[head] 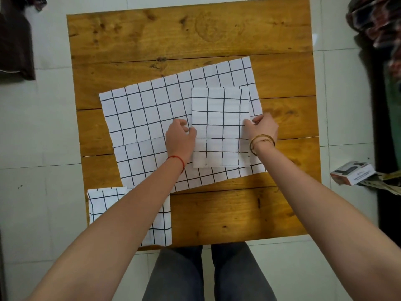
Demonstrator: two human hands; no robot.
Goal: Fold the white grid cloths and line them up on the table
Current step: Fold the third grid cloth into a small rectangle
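Both hands pinch a folded grid cloth (220,127) by its side edges: left hand (180,137) on the left edge, right hand (263,127) on the right. It sits on top of a larger unfolded grid cloth (147,118) spread skewed across the middle of the wooden table (238,213). Another folded cloth (104,203) lies at the table's near-left corner, partly hidden under the left forearm. Small box (352,172) on the floor, right of the table.

The left forearm (130,213) hides much of the near folded cloth (102,203).
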